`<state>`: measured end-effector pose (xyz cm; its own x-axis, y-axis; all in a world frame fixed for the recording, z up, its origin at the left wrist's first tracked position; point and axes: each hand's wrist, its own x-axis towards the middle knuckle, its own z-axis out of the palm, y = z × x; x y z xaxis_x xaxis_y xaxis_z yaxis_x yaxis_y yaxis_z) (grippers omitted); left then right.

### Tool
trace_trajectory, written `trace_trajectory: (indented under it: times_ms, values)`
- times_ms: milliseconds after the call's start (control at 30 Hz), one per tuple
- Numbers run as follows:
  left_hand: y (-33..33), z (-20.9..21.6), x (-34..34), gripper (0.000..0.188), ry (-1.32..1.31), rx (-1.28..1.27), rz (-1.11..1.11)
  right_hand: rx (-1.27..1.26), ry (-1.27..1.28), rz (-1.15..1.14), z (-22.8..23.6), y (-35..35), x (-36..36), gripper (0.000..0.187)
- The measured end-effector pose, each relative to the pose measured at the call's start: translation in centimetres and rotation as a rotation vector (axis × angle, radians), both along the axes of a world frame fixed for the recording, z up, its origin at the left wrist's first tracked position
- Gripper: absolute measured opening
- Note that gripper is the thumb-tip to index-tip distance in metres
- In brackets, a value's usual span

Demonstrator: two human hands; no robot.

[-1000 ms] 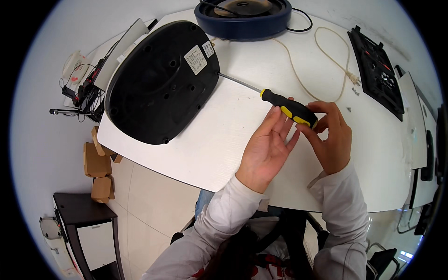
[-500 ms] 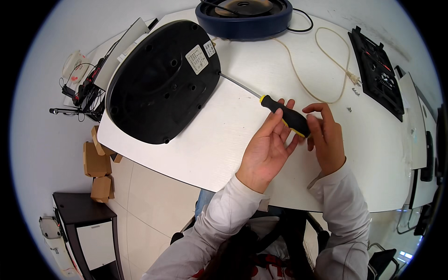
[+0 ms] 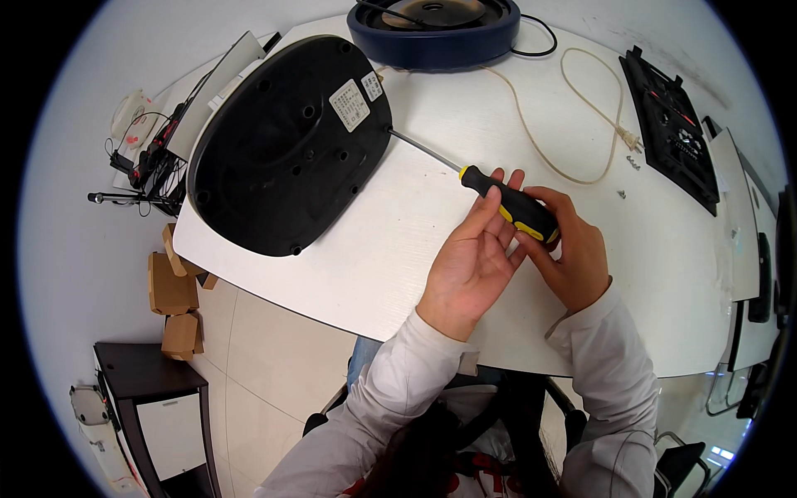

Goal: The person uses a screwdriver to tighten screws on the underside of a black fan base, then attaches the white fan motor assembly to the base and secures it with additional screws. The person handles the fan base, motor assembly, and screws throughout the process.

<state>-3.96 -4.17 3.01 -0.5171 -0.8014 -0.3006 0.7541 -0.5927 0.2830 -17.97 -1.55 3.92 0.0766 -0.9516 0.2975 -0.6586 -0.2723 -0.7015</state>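
Note:
A screwdriver [image 3: 516,207] with a black and yellow handle lies across the fingers of my left hand [image 3: 471,264], its thumb pressed on the handle. My right hand [image 3: 573,256] grips the butt end of the same handle between thumb and fingers. The steel shaft slants up to the left, and its tip sits in a hole at the right edge of a black oval appliance base [image 3: 257,166]. That base stands tilted on its side, with white labels on its underside. Whatever the tip touches inside the hole is hidden.
A round dark blue appliance [image 3: 432,50] stands at the far edge of the white table [image 3: 332,290]. A pale power cord [image 3: 618,100] curls to its right. Several loose screws [image 3: 633,163] lie near an opened black tool case [image 3: 674,133]. Cardboard boxes [image 3: 173,286] are on the floor at left.
The fingers of my right hand have closed round the handle's end, where before they were loosely parted beside it. The handle has turned, showing more yellow. The black base has barely moved.

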Motion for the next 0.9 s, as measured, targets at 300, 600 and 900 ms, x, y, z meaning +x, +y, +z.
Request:
trace_trajectory:
  times_ms: [300, 600, 900]
  values:
    - [0.1, 0.3, 0.1, 0.034, 0.06, -0.053, 0.004, -0.142, 0.041, -0.005, -0.4, 0.0, 0.2, 0.044]
    - [0.2, 0.3, -0.1, 0.035, -0.012, -0.018, 0.058, 0.047, -0.021, -0.03, -0.3, 0.2, 0.3, 0.034]
    - [0.2, 0.0, -0.2, 0.036, 0.018, -0.051, 0.017, 0.063, -0.127, -0.033, -1.5, -0.1, 0.0, 0.03]
